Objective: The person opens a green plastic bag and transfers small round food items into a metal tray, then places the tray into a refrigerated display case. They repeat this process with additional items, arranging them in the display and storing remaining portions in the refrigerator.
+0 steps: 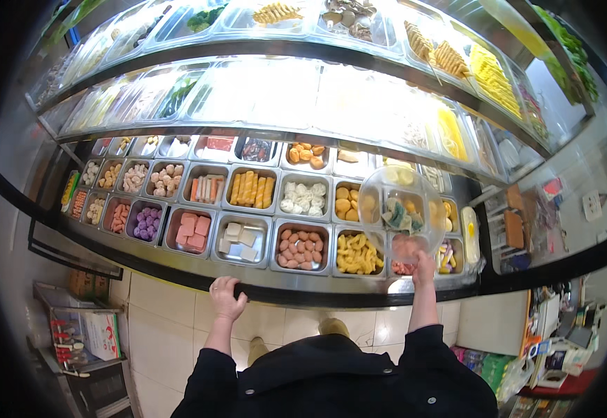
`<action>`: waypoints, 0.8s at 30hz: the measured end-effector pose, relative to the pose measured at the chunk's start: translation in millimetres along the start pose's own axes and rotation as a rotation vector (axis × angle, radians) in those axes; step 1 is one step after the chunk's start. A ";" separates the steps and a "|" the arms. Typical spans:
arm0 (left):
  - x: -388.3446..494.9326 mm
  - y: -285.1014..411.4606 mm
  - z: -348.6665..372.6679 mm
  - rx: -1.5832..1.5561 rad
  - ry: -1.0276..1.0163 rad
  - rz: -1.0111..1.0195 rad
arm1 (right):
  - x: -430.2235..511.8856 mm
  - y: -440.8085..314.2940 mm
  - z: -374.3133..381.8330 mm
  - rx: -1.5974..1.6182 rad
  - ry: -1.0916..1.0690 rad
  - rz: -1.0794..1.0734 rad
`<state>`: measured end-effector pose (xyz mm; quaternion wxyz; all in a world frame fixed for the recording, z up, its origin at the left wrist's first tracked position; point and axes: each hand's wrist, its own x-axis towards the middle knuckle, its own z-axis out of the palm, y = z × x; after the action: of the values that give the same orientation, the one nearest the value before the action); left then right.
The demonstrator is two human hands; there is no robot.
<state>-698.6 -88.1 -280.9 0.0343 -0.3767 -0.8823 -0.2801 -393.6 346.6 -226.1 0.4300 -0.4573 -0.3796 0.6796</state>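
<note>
My right hand (422,265) grips the near rim of a clear, round plastic bowl (371,230), held above the right part of the food display. Some dark green and pale food (403,215) lies in the bowl, its kind unclear. Metal trays show through its walls. My left hand (226,299) rests on the black front edge of the counter and holds nothing. Before it stand metal trays of white blocks (239,235), brown oval balls (300,248), pink blocks (192,230) and yellow curled pieces (358,254).
Two shelves with clear bins (452,137) rise behind the metal trays; glare hides part of the lower one. A rack (81,334) stands at lower left. Bagged goods (497,373) and a cluttered counter (570,350) are at lower right. Tiled floor (162,318) shows below.
</note>
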 end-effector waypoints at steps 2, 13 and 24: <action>3.6 24.2 1.6 -0.137 0.106 -0.136 | 2.6 -0.9 -5.1 -0.118 0.019 0.120; 14.2 125.6 51.2 -1.078 0.444 -0.632 | -21.7 20.6 108.4 -0.335 -0.640 0.616; -24.4 73.7 87.3 -0.478 0.634 -0.742 | 51.5 13.0 147.0 -0.837 -1.179 0.417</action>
<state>-617.6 -17.2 -326.4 0.1109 0.0656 -0.8142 -0.5661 -547.0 372.1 -209.9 -0.1922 -0.2053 -0.6791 0.6781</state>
